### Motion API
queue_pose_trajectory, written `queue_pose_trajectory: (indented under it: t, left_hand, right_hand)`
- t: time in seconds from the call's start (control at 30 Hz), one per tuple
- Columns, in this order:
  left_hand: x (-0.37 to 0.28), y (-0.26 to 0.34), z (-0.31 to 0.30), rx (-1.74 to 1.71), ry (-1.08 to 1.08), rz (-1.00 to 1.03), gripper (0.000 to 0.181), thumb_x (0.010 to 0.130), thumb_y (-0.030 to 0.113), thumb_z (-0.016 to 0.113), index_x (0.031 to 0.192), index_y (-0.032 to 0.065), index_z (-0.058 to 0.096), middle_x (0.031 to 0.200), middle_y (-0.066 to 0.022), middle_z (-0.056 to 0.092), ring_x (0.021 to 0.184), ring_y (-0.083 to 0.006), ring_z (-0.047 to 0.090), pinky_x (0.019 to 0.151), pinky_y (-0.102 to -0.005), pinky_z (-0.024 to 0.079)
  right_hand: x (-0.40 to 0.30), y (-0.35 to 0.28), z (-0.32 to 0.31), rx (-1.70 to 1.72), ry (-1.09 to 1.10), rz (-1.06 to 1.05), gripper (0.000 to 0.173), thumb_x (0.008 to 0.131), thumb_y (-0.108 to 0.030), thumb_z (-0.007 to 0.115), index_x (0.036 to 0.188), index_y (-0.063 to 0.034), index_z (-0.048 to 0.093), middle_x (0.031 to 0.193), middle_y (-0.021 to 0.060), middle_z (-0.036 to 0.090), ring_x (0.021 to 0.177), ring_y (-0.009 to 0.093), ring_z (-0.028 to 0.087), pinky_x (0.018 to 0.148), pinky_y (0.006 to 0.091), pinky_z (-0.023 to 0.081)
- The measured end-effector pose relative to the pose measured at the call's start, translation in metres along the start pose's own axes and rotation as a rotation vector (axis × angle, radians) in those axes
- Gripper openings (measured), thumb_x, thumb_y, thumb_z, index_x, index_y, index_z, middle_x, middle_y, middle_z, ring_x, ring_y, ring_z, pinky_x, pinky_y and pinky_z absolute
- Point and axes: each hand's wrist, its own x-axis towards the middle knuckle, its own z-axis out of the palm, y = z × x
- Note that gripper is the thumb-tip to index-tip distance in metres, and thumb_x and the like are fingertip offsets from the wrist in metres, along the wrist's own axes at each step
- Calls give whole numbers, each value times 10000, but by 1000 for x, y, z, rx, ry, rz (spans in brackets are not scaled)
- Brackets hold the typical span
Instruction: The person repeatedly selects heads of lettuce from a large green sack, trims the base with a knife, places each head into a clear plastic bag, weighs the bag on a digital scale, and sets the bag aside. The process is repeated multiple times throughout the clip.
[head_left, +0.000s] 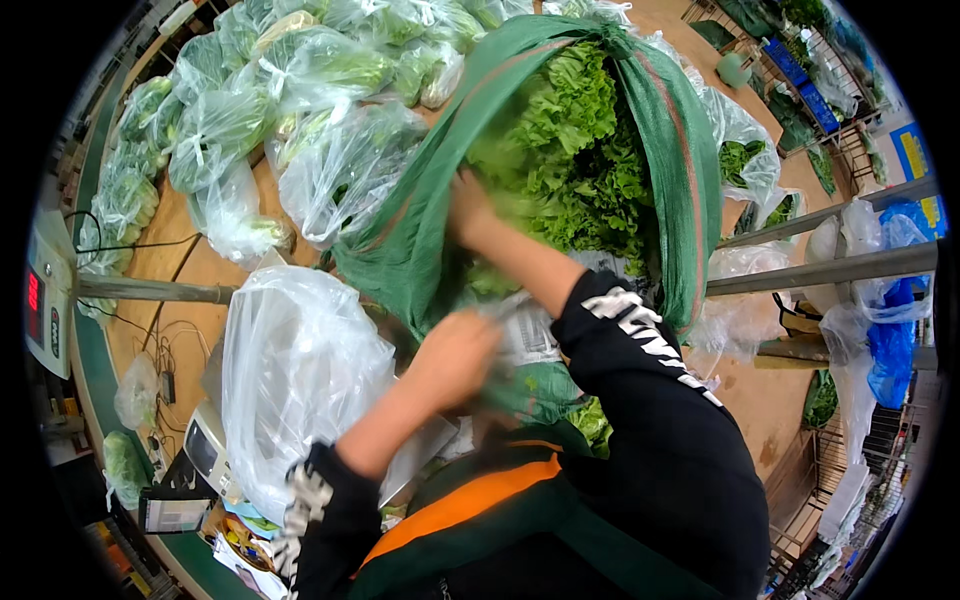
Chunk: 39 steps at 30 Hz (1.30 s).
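A green woven mesh sack (679, 157) with reddish stripes lies before me, its mouth spread wide around leafy green lettuce (577, 112). Inside the mouth, at the left edge of the leaves, is my right hand (472, 206); its fingers are blurred and partly hidden. My left hand (457, 356) is curled just below the sack's mouth, beside a sheet of printed paper (529, 330). Motion blur hides whether it grips the paper or the sack. Left of that hand stands a large clear plastic bag (292, 375), puffed open. More lettuce (592, 424) shows near my waist.
Many bagged vegetables (322, 67) cover the table's far left. A scale display (46, 292) on a metal bar (157, 289) stands at the left, above loose cables (169, 360). Metal rails (825, 274) cross at right, hung with plastic bags (892, 330).
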Motion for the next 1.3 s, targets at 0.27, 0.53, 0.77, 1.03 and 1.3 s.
queue_pose_trajectory:
  t: [0.27, 0.53, 0.77, 1.03, 1.3]
  left_hand:
    - [52, -130, -14, 732, -463, -643, 581, 911, 523, 603, 1282, 77, 622, 1278, -92, 652, 1283, -261, 542, 1207, -564, 123]
    - [45, -71, -20, 33, 72, -579, 747, 847, 436, 732, 1381, -29, 492, 1371, -226, 550, 1335, -364, 480, 1211, -516, 193]
    - [64, 6, -45, -505, 522, -55, 1088, 795, 644, 701, 1544, -15, 266, 1592, -216, 272, 1494, -328, 244, 1214, -445, 189]
    - [7, 80, -53, -1388, -87, -313, 1076, 773, 670, 693, 1517, -22, 339, 1538, -135, 393, 1399, -231, 401, 1153, -380, 309]
    - [-96, 77, 26, -1226, -190, -522, 1074, 741, 631, 741, 1498, -26, 356, 1499, -148, 428, 1364, -252, 435, 1130, -399, 341]
  right_hand:
    - [3, 1, 0, 34, -430, -20, 466, 865, -194, 597, 1317, -80, 596, 1301, 125, 598, 1188, 294, 548, 1041, 507, 357]
    - [-115, 97, -110, 754, 247, -86, 605, 726, -184, 803, 1247, -32, 535, 1179, 158, 601, 1133, 345, 568, 1039, 524, 401]
    - [-156, 88, -222, 1191, 536, 24, 816, 667, -117, 903, 1328, -15, 434, 1245, 152, 595, 1094, 247, 581, 939, 377, 475]
    - [-198, -23, -296, 1727, 554, 524, 287, 1018, -250, 572, 1133, 13, 576, 1100, 121, 643, 991, 186, 616, 908, 328, 488]
    - [-354, 3, -160, 1066, 107, 1233, 318, 981, -326, 593, 918, -26, 676, 752, 111, 672, 752, 249, 664, 691, 367, 504]
